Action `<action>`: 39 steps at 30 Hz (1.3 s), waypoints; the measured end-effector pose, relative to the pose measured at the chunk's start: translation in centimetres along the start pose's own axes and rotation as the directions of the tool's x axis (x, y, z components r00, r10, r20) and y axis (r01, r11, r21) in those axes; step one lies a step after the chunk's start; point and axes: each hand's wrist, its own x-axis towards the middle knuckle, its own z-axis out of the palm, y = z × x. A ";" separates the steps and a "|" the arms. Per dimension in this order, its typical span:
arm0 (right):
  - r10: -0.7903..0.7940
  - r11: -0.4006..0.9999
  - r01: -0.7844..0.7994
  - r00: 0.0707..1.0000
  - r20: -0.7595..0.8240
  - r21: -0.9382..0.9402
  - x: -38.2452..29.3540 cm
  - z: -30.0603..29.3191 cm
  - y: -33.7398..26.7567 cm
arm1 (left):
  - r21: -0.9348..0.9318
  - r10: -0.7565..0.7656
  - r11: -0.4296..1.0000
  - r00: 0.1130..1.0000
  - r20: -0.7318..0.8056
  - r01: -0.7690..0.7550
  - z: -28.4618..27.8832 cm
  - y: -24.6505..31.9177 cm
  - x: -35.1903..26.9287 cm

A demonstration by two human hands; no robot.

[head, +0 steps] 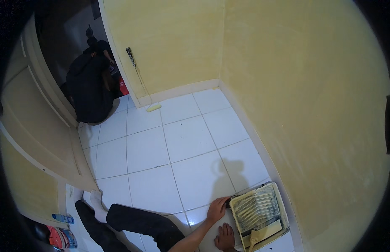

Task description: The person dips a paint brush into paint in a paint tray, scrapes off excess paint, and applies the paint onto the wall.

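A paint tray [284, 204] smeared with pale yellow paint sits on the floor beside the right wall, its ribbed slope facing up. My left hand [218, 209] has its fingers curled at the tray's upper left corner, on a dark part there. Just below it, my right hand [226, 237] rests palm down on the tile beside the tray, holding nothing. In the tray's lower end lies a paint-coated tool [253, 238], seemingly a brush, against a flat cream-coloured piece [270, 231]; the picture's bottom edge cuts off part of it.
My legs [141, 220] stretch left across white tiles [147, 149]. A paint roller [154, 108] leans on the far yellow wall [169, 44]. In the doorway, a person in dark clothes [87, 85] crouches near another. A door [40, 107], plastic bottle [63, 218] and red-and-blue container [63, 237] are left.
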 end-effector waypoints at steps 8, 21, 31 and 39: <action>0.030 1.000 -0.029 0.999 0.015 -0.008 -0.3 1.0 0.7 | -0.037 0.030 0.999 0.999 -0.013 -0.031 0.1 0.5 0.5; 0.047 0.995 -0.042 0.997 -0.064 0.086 -0.2 0.1 0.3 | -0.001 0.014 1.000 0.999 0.033 -0.014 -0.1 0.9 0.9; 0.263 0.719 -0.294 0.954 0.145 0.630 -0.5 5.2 1.7 | -0.042 -0.015 0.999 0.995 0.094 0.019 -0.3 1.1 1.5; 0.094 0.994 -0.099 0.991 0.092 0.055 0.0 -0.6 0.7 | 0.019 -0.004 1.000 0.994 0.109 0.002 0.0 1.5 1.5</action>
